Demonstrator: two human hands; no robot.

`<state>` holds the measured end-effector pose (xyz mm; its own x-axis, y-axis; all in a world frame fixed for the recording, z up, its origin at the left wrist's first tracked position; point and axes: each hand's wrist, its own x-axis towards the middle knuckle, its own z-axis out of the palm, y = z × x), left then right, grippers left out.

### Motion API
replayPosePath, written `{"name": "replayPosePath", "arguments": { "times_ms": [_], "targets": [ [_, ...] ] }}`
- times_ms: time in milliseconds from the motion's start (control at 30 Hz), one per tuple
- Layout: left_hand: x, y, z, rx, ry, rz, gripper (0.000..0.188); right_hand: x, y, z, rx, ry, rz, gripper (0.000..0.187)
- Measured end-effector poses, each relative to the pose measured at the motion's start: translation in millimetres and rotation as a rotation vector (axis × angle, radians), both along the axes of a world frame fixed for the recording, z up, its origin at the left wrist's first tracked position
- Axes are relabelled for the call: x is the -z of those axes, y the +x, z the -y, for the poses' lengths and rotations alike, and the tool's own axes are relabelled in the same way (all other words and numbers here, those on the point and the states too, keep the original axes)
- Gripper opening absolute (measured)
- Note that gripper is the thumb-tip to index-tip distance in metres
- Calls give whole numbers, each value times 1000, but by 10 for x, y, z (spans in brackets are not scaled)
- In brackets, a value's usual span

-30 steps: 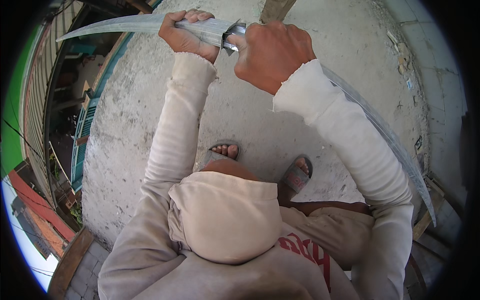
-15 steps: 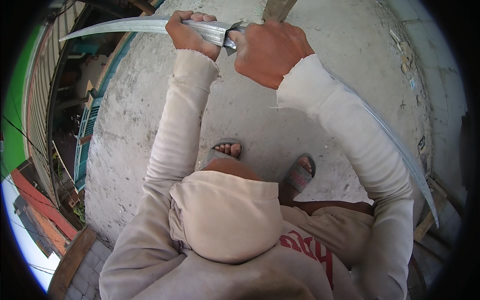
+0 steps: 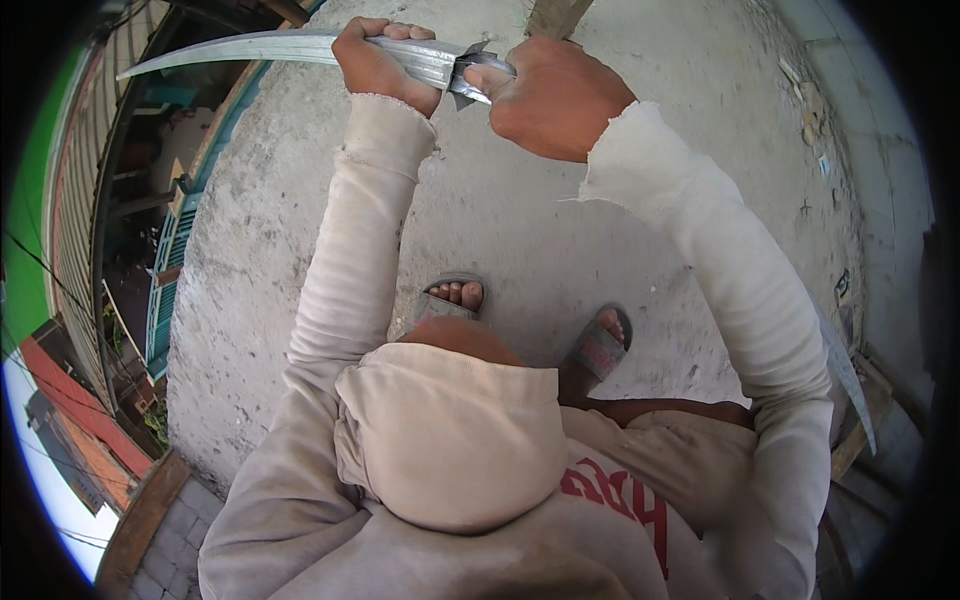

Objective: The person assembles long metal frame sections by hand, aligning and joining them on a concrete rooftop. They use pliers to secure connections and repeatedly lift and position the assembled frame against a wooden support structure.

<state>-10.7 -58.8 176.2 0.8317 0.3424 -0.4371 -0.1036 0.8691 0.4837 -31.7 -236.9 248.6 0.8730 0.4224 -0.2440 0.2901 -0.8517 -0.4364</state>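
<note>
A long, shiny galvanized metal channel (image 3: 425,62) crosses the far part of the view. It looks curved by the lens, and its left end tapers off past the concrete edge. My left hand (image 3: 378,65) is closed around it, fingers over the far side. Just right of that hand, small bent metal flaps (image 3: 468,76) stick out from the channel. My right hand (image 3: 562,98) is closed on the part beyond the flaps, its thumb pressed along the metal. My right sleeve hides the stretch farther right; the channel's right end (image 3: 850,390) shows past my forearm.
Under me lies a rough grey concrete slab (image 3: 270,200), where my sandalled feet (image 3: 455,293) rest. A wooden post (image 3: 556,18) stands at the far edge beyond my right hand. Teal railings (image 3: 172,280) and buildings lie to the left, below the slab. Rubble (image 3: 808,110) lines the right side.
My right hand has shifted a little to the right along the channel, uncovering more metal beside the flaps. My right forearm now covers more of the channel's right stretch. The left hand stays nearly still.
</note>
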Motion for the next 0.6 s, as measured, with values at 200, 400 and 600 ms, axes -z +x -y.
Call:
{"name": "replayPosePath", "arguments": {
  "times_ms": [200,400,600],
  "targets": [
    [-103,-1,37,-29,68,-32,16,-246,-91,-56,-13,-56,8,35],
    [5,-22,82,-32,54,-46,16,-113,-97,5,-48,-39,56,44],
    [88,-122,30,-37,-51,0,16,-260,-140,623,-103,-110,139,78]
  ]
}}
